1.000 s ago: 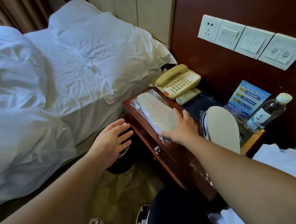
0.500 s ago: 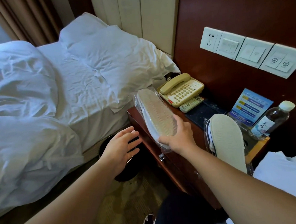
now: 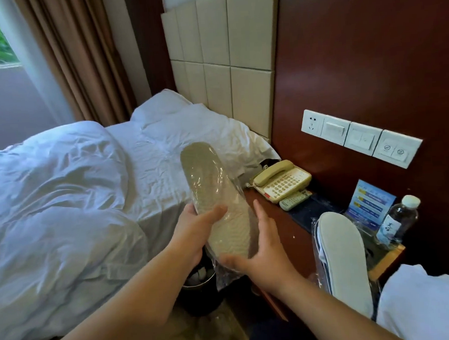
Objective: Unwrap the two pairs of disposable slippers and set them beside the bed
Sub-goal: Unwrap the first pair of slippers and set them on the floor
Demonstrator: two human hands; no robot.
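A pair of slippers in clear plastic wrap [image 3: 214, 196] is held up in the air between the bed and the nightstand, sole side facing me. My left hand [image 3: 195, 231] grips its left edge, thumb across the sole. My right hand [image 3: 259, 251] holds its lower right end, thumb under the wrap and fingers along the edge. A second wrapped pair [image 3: 345, 257] with a white sole lies on the right part of the wooden nightstand [image 3: 294, 233]. The bed [image 3: 77, 203] with white linen is on the left.
A beige telephone [image 3: 281, 180] and a remote [image 3: 295, 200] lie at the back of the nightstand. A blue card [image 3: 371, 203] and a water bottle [image 3: 400, 217] stand at its right. A dark bin [image 3: 200, 283] sits on the floor below my hands.
My right hand lifted the wrapped pair off the nightstand and brought it up in front of me. My left hand moved in from beside the bin and took hold of it. The camera tilted up.
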